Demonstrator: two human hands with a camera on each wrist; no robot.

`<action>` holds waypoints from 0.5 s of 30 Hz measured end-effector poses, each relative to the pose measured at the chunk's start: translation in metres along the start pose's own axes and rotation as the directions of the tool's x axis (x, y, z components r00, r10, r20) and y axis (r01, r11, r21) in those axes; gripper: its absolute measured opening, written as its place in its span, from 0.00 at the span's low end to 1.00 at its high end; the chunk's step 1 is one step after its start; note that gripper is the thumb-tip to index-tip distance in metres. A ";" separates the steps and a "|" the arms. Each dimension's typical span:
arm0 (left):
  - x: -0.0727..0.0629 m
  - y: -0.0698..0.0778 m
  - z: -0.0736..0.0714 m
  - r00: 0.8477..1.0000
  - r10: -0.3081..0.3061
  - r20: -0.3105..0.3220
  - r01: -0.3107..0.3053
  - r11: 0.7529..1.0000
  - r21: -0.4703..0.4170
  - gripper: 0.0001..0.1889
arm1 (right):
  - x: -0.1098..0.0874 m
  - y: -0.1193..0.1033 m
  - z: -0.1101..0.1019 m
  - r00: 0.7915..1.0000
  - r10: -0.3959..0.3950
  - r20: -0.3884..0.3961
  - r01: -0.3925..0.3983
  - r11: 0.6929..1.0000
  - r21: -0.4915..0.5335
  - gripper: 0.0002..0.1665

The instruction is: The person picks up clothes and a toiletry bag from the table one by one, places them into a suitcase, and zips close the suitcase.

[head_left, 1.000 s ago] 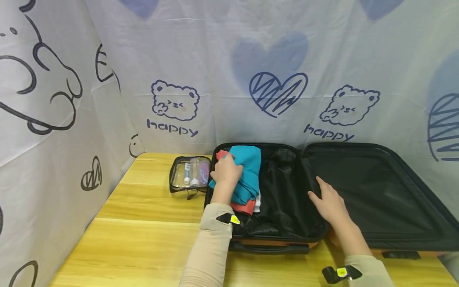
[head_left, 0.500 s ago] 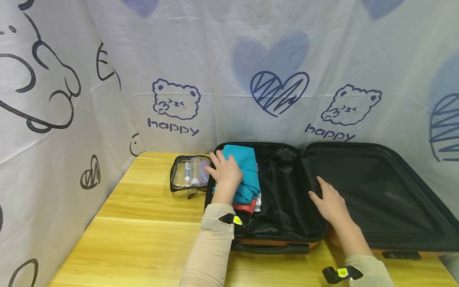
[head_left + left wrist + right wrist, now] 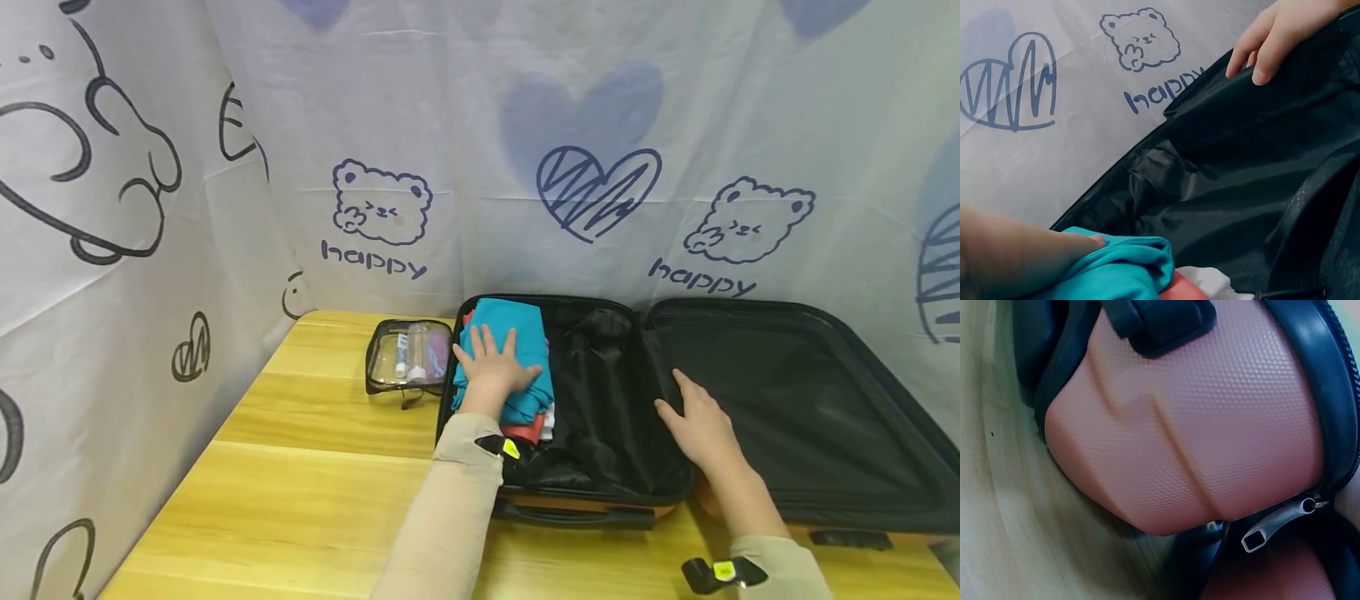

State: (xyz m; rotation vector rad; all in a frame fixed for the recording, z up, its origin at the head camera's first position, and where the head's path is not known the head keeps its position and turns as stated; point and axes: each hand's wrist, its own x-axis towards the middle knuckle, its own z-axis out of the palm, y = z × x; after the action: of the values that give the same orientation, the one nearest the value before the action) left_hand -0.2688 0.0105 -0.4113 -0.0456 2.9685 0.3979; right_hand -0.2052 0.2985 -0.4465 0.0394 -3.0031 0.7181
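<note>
An open suitcase [image 3: 600, 392] with a black lining lies on the table. In its left side is a stack of folded clothes: a teal garment [image 3: 517, 321] on top, a red one [image 3: 525, 430] and a white one [image 3: 548, 423] peeking out beneath. My left hand [image 3: 491, 371] rests flat on the teal garment, fingers spread. The right hand [image 3: 705, 429] lies on the suitcase's edge near the hinge, fingers extended; the left wrist view shows its fingertips [image 3: 1261, 74] over the black lining. In the right wrist view, the suitcase's orange shell [image 3: 1197, 425] and a zipper pull [image 3: 1279, 522] appear.
A clear toiletry pouch [image 3: 390, 382] with small bottles and a tube stands on the wooden table [image 3: 300, 483], left of the suitcase. The suitcase's black lid [image 3: 810, 408] lies folded out to the right. A printed curtain [image 3: 465, 125] hangs behind.
My left hand has let go of the cloth at the stack's left edge, lifted, and moved right to lie flat on the teal garment. The right hand has stayed at the suitcase's edge.
</note>
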 end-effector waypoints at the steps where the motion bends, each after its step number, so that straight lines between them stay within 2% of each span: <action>1: 0.000 0.000 0.001 1.000 -0.007 0.015 0.008 1.000 -0.006 0.43 | 0.000 0.000 0.000 1.000 0.001 0.002 -0.001 1.000 0.001 0.43; 7: 0.000 -0.001 0.000 0.994 -0.043 0.098 0.039 0.999 0.035 0.43 | 0.000 -0.001 0.000 1.000 -0.003 -0.001 0.003 1.000 -0.002 0.42; 12: -0.004 0.001 -0.002 0.987 -0.046 0.154 0.035 0.997 0.076 0.44 | 0.001 0.000 0.000 1.000 -0.008 -0.006 0.008 1.000 -0.009 0.43; 15: -0.007 0.002 -0.002 0.984 -0.044 0.172 0.032 0.997 0.071 0.44 | 0.001 0.001 0.001 1.000 -0.005 -0.004 0.005 1.000 -0.007 0.43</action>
State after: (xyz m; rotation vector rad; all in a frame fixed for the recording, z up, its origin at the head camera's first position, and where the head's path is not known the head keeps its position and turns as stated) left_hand -0.2628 0.0118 -0.4075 -0.0567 2.8020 0.2806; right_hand -0.2062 0.2988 -0.4472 0.0447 -3.0003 0.7057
